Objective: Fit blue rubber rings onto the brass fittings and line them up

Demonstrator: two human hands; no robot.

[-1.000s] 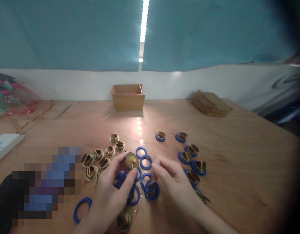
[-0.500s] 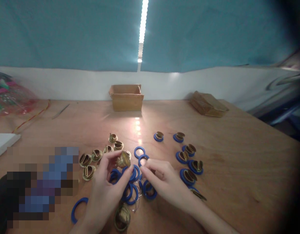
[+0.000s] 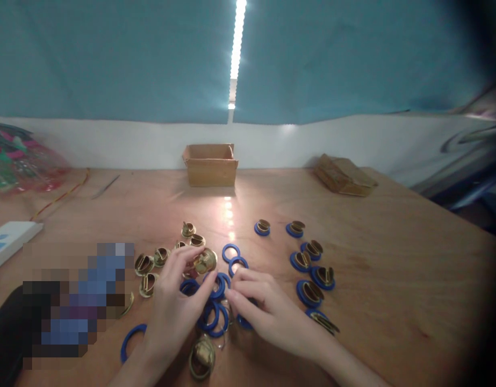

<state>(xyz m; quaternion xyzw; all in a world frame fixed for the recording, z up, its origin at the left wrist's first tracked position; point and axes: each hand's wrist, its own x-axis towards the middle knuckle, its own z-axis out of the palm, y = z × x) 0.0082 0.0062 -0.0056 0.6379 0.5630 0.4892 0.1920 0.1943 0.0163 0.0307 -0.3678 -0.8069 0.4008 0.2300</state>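
My left hand is closed round a round brass fitting, held between thumb and fingers above the table. My right hand is in a pinch just to the right, over a loose pile of blue rings; whatever lies between its fingertips is hidden. Two more blue rings lie just beyond the right fingers. Thin clear rings show among the pile. A larger brass fitting lies near the front, and several bare brass fittings stand beyond and left of my left hand.
At right, several brass fittings with blue rings stand in loose rows. An open cardboard box sits at the back, a brown packet back right. A white device, a blurred-out object and plastic bags are at left.
The brass fitting has turned in my left hand, so its broad face shows more. My right fingertips have moved slightly left and nearer to me. The view has shifted a little.
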